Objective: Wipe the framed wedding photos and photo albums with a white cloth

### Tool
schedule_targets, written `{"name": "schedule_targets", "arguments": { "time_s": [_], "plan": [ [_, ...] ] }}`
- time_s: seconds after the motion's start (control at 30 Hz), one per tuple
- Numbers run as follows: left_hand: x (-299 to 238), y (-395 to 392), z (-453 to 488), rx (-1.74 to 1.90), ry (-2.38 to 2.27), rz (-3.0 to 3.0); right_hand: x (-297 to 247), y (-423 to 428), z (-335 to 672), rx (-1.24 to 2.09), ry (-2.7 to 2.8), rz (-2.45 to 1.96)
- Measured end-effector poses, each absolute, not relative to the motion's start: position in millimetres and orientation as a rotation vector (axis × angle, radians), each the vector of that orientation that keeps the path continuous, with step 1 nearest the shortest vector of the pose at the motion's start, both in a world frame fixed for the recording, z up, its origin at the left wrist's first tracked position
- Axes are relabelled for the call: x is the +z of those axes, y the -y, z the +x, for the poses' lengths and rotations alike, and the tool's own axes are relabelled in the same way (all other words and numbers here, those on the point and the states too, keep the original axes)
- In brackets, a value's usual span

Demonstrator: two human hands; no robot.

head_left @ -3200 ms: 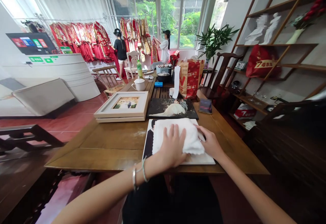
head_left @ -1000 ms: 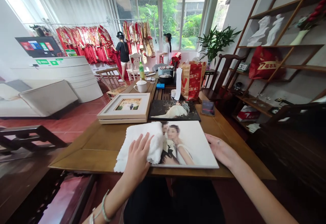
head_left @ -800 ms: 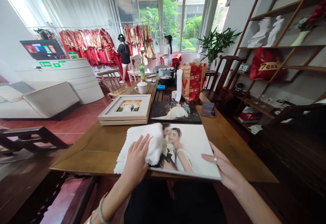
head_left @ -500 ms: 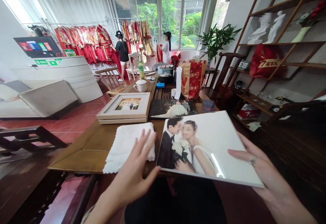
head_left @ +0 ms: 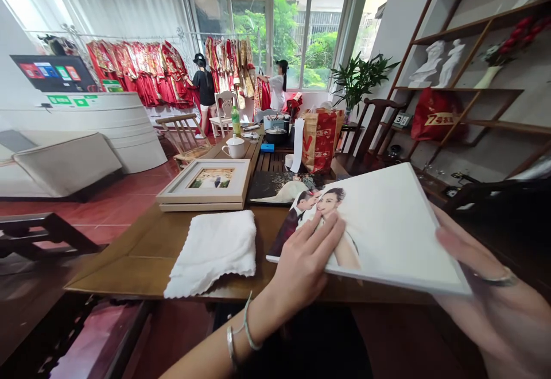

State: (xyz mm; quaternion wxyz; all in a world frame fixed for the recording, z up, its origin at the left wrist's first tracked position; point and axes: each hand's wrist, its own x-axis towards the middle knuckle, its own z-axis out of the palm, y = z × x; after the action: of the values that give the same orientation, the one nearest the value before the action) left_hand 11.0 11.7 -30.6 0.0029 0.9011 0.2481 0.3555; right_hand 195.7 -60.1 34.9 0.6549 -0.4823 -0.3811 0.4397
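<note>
A glossy wedding photo panel (head_left: 387,224) is tilted above the table's front edge, its right side raised. My right hand (head_left: 486,270) grips its right edge, blurred by motion. Flat across the picture, over the printed couple, lies my left hand (head_left: 307,255), with fingers stretched out and nothing visible under them. To the left of that hand, a folded white cloth (head_left: 215,250) with a scalloped edge rests on the wooden table (head_left: 124,258). Behind the cloth sit stacked pale frames (head_left: 204,184), the top one holding a small photo. A dark photo panel (head_left: 275,188) lies beside them.
Farther back are a lidded white cup (head_left: 235,146), a green bottle (head_left: 235,120) and a red-and-tan paper bag (head_left: 321,140). Wooden shelves (head_left: 456,89) stand at right. Two people are by racks of red garments (head_left: 142,74) at the back.
My left hand has moved right, off the white cloth and onto the photo panel. My right hand has raised the panel's right side and steepened its tilt. The view has shifted slightly.
</note>
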Motion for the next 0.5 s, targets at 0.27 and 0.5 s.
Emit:
{"name": "schedule_targets", "arguments": {
  "time_s": [0.27,0.5],
  "plan": [
    [-20,-25,13,1.478,-0.791,2.256,-14,1,207,0.704,0.743,-0.934],
    [-14,-21,28,1.613,-0.852,1.395,-93,-41,175,0.845,1.330,-1.135]
  ]
}}
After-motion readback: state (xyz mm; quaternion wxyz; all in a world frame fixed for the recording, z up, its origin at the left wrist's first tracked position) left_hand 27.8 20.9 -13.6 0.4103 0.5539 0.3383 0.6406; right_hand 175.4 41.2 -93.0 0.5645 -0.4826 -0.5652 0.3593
